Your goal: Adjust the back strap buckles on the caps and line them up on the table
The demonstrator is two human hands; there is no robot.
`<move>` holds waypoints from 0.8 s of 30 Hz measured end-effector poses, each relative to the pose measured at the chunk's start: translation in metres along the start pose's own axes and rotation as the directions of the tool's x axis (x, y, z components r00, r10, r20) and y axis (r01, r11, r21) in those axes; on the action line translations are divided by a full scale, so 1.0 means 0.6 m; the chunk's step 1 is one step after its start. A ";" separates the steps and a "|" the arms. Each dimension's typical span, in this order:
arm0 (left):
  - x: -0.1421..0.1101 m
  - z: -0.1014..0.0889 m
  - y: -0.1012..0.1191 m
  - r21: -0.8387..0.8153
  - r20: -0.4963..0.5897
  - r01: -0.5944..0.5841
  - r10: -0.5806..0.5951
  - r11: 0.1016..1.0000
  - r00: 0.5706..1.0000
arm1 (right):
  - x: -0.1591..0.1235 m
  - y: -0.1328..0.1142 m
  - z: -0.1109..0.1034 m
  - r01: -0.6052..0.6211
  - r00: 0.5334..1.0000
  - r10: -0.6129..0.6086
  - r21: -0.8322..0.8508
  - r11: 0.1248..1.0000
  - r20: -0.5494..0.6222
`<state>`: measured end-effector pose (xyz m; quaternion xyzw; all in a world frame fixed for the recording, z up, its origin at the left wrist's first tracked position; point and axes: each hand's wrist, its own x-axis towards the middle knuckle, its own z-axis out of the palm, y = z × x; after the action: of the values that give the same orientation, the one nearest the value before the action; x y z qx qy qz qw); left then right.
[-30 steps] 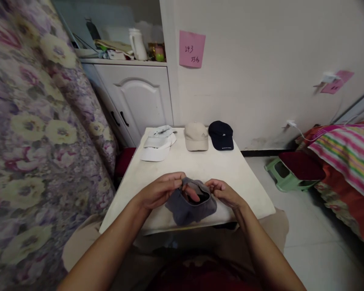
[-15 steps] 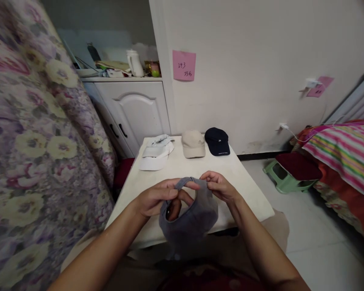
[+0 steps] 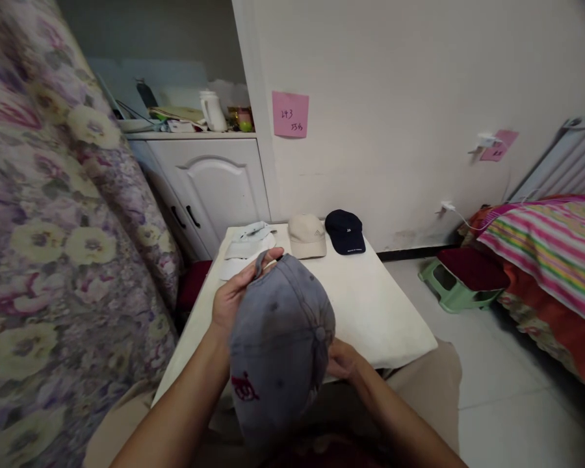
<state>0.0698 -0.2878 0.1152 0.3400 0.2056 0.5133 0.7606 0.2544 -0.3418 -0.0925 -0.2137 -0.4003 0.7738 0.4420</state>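
A grey baseball cap with red lettering hangs over the near edge of the table, its crown facing up and its brim toward my body. My left hand is closed on the cap's back edge, by the strap opening. At the cap's right side is my right hand, its fingers partly hidden behind the crown; whether they grip it I cannot tell. Farther back on the table lie a beige cap, a navy cap and, on the left, white and pale caps overlapping.
The cream-covered table stands against the wall. A floral curtain hangs at left, beside a white cabinet. To the right are a green stool with a dark red top and a bed with a striped cover.
The grey cap has turned from showing its opening to showing its crown and lettering. My right hand has moved down from the strap area to the cap's right side.
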 end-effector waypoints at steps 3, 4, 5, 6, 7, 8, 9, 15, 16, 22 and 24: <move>0.019 -0.017 -0.001 -0.113 -0.090 -0.035 0.025 0.993 0.996 | -0.005 0.032 0.000 0.041 0.998 -0.037 0.101 0.994 -0.043; 0.024 -0.024 -0.001 -0.151 -0.129 -0.034 0.015 0.988 0.992 | -0.009 0.035 -0.001 0.053 0.997 -0.045 0.134 0.990 -0.063; 0.029 -0.032 -0.001 -0.182 -0.168 -0.033 0.002 0.983 0.986 | -0.013 0.035 -0.003 0.065 0.995 -0.049 0.174 0.983 -0.091; 0.034 -0.041 -0.003 -0.201 -0.199 -0.023 -0.018 0.979 0.980 | -0.019 0.034 -0.005 0.070 0.992 -0.044 0.216 0.974 -0.120; 0.039 -0.051 -0.006 -0.211 -0.223 -0.011 -0.038 0.977 0.974 | -0.025 0.031 -0.008 0.071 0.988 -0.033 0.253 0.965 -0.149; 0.043 -0.063 -0.011 -0.216 -0.235 0.007 -0.059 0.976 0.970 | -0.031 0.027 -0.012 0.071 0.983 -0.019 0.283 0.957 -0.180; 0.047 -0.074 -0.017 -0.220 -0.234 0.035 -0.088 0.975 0.968 | -0.038 0.024 -0.016 0.070 0.978 -0.006 0.300 0.951 -0.208; 0.052 -0.124 -0.081 -0.265 -0.195 0.116 -0.171 0.957 0.966 | -0.073 0.024 -0.048 0.091 0.927 0.030 0.305 0.948 -0.373; 0.051 -0.129 -0.093 -0.279 -0.187 0.143 -0.200 0.950 0.962 | -0.079 0.024 -0.055 0.096 0.920 0.034 0.310 0.946 -0.390; 0.048 -0.157 -0.155 -0.291 -0.276 0.232 -0.313 0.928 0.909 | -0.114 0.002 -0.086 0.167 0.900 0.005 0.358 0.919 -0.435; 0.056 -0.164 -0.167 -0.280 -0.285 0.240 -0.319 0.930 0.904 | -0.124 -0.008 -0.091 0.177 0.897 -0.006 0.348 0.921 -0.441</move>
<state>0.0817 -0.2512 -0.0236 0.1235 0.3122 0.4682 0.8173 0.3328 -0.3805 -0.1223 -0.2707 -0.1449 0.7477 0.5888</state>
